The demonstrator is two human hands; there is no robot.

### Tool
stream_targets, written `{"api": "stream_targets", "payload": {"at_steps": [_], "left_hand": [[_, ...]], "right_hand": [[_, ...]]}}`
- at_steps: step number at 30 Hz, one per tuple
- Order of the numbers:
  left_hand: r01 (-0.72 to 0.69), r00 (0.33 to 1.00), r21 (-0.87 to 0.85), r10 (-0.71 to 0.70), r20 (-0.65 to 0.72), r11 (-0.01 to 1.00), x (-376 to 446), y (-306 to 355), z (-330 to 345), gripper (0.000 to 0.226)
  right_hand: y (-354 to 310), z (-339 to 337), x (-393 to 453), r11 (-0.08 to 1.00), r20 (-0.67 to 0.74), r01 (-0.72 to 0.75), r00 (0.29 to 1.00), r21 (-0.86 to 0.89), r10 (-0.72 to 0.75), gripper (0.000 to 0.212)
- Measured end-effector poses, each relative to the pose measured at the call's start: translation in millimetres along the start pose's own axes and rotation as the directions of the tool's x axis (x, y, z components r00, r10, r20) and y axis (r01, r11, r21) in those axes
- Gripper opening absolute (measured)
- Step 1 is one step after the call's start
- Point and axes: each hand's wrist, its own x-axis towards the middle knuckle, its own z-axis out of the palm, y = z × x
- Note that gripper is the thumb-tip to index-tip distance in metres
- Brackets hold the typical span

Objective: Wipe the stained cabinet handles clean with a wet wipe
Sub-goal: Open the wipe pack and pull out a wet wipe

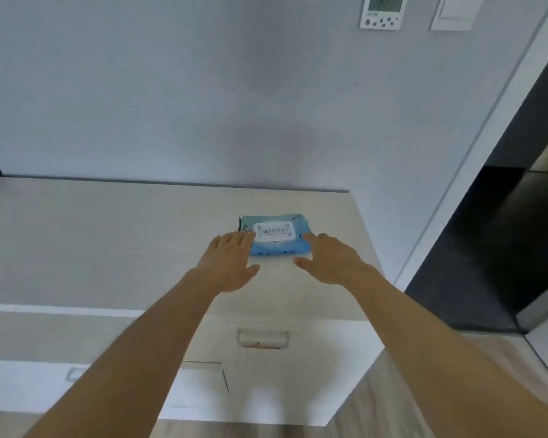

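Observation:
A blue pack of wet wipes (274, 238) with a white lid lies flat on the light wooden cabinet top (108, 241), near its right end. My left hand (228, 263) is open, its fingertips at the pack's left edge. My right hand (326, 260) is open too, fingers at the pack's right edge. Neither hand grips anything. On the cabinet front below, a recessed handle (262, 339) shows a small reddish stain. A second handle (75, 373) sits lower left, partly hidden by my left forearm.
A grey wall (203, 90) rises behind the cabinet. A thermostat panel (382, 11) and a light switch (453, 12) hang at the upper right. A dark doorway (503, 232) opens to the right. Wood flooring (377, 406) lies below.

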Motion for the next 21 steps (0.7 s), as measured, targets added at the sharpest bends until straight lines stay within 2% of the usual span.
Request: {"api": "stream_targets", "payload": {"at_steps": [5, 8, 11, 14, 17, 21], "left_hand": [[0.088, 0.992, -0.033, -0.084, 0.094, 0.996, 42, 0, 29, 0.073], [0.118, 0.984, -0.04, -0.111, 0.138, 0.992, 56, -5, 45, 0.074], [0.109, 0.977, 0.024, -0.112, 0.18, 0.994, 62, -13, 61, 0.073], [0.065, 0.988, 0.106, -0.079, 0.134, 0.992, 62, -21, 70, 0.073], [0.022, 0.998, 0.117, -0.029, 0.061, 0.993, 53, -26, 77, 0.071], [-0.025, 0.992, 0.063, 0.033, -0.118, 0.998, 59, -36, 66, 0.066]], "right_hand": [[16, 26, 52, 0.987, 0.116, 0.05, 0.991, 0.155, -0.068, 0.065], [21, 36, 74, 0.976, 0.094, 0.088, 0.99, 0.199, -0.108, 0.066], [26, 50, 81, 0.971, 0.045, 0.127, 0.989, 0.204, -0.139, 0.064], [31, 57, 83, 0.973, -0.047, 0.172, 0.985, 0.155, -0.167, 0.058], [29, 59, 83, 0.978, -0.12, 0.164, 0.982, 0.126, -0.149, 0.054], [25, 57, 87, 0.98, -0.214, 0.155, 0.969, 0.128, -0.125, 0.053]]}}
